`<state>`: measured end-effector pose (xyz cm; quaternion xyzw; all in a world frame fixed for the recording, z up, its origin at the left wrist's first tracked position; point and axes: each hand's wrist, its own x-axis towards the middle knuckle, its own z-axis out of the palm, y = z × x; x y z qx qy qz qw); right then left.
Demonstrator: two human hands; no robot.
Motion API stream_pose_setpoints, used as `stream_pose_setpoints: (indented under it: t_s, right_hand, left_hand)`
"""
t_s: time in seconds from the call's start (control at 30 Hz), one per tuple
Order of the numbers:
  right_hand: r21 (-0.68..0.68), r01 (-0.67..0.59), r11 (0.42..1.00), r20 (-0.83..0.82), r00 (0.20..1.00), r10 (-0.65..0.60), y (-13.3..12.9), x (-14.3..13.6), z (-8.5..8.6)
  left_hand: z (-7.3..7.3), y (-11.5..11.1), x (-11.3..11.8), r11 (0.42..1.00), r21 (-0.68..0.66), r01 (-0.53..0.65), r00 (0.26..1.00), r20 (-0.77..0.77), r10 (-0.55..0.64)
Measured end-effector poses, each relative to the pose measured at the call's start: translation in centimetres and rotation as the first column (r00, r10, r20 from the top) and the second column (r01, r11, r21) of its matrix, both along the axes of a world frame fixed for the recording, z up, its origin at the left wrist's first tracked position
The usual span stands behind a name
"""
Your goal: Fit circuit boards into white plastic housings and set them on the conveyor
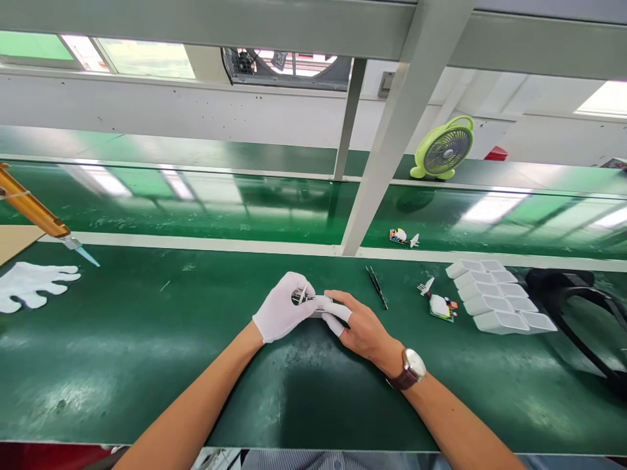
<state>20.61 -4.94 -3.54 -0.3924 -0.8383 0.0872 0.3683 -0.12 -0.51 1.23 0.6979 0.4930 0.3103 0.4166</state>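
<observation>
Near the middle of the green table, both hands are closed round a small grey-white device (pixel 318 311). My left hand (pixel 285 308), in a white glove, holds its left end, where some small dark parts show between the fingers. My right hand (pixel 363 326) is bare except for white covers on some fingers, which press on the right end; a watch is on that wrist. Much of the device is hidden by the fingers. Black tweezers (pixel 377 288) lie to the right of my right hand. Farther right is a small circuit board with a white part (pixel 440 307).
White plastic trays (pixel 494 297) and a black headband-like object (pixel 578 300) sit at the right. A white glove (pixel 36 284) and an orange syringe (pixel 39 212) are at the left. Behind are a green fan (pixel 447 150), another small board (pixel 400 235) and a grey post (pixel 386 137).
</observation>
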Motion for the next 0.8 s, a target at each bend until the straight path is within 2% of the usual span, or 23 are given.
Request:
stream_pose_setpoints:
  t_s: [0.17, 0.33, 0.43, 0.6, 0.7, 0.8]
  right_hand:
    - [0.057, 0.003, 0.998, 0.029, 1.0, -0.005, 0.0, 0.1, 0.0]
    - [0.049, -0.004, 0.999, 0.052, 0.999, 0.001, -0.2, 0.0, 0.6]
    - [0.059, -0.019, 0.998, 0.076, 0.997, 0.014, -0.2, 0.0, 0.8]
    - [0.073, -0.012, 0.997, 0.003, 1.0, 0.011, 0.1, -0.1, 0.9]
    - [-0.056, -0.013, 0.998, 0.011, 1.0, 0.014, 0.5, 0.0, 1.6]
    - [-0.187, -0.056, 0.981, 0.058, 0.996, 0.067, 1.0, 0.2, 2.4]
  left_hand:
    - [-0.8, 0.2, 0.5, 0.96, -0.279, 0.033, 0.984, 0.176, 0.017]
    - [-1.5, 0.7, 0.7, 0.926, -0.374, 0.044, 0.972, 0.23, 0.046]
    - [-1.7, 1.1, 0.6, 0.915, -0.395, 0.08, 0.961, 0.276, 0.035]
    - [-1.2, 1.4, -0.1, 0.914, -0.367, 0.172, 0.961, 0.267, -0.074]
    - [-1.1, 1.3, -0.6, 0.918, -0.344, 0.197, 0.958, 0.265, -0.106]
    - [-1.5, 1.6, -1.1, 0.916, -0.311, 0.252, 0.937, 0.313, -0.152]
